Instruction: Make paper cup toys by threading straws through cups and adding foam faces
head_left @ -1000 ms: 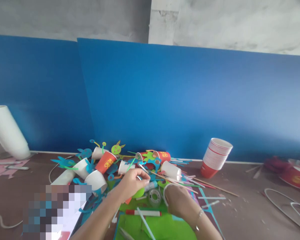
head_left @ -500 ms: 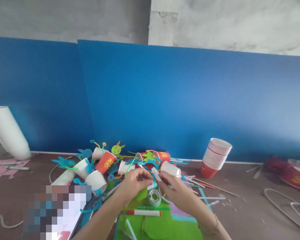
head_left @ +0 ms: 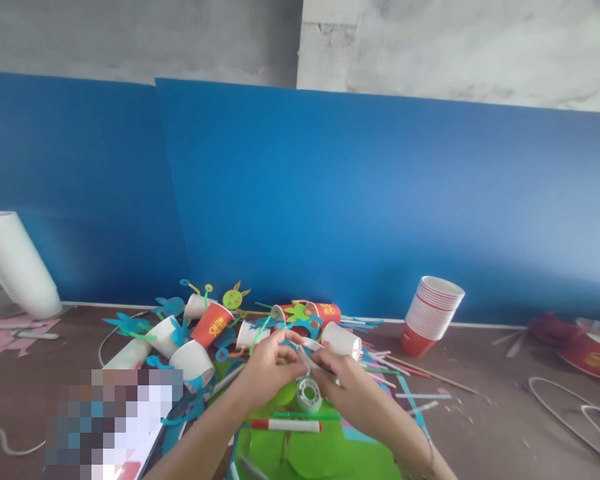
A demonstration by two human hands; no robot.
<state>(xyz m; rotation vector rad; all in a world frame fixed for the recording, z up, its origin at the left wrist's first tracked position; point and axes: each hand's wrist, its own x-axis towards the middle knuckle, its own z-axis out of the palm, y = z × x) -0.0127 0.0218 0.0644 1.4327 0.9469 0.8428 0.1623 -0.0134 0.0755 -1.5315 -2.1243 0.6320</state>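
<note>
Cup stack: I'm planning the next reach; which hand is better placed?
Right hand, probably: the cup stack stands off to the right, nearer to it than to the left hand. Both hands are at a white strip.

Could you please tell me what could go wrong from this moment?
The white strip between the left hand and the right hand looks thin, so it might crease or tear if pulled hard. The tape roll is just below the hands, so a low movement could knock it. The marker lies loose between the forearms and may roll if bumped.
</note>
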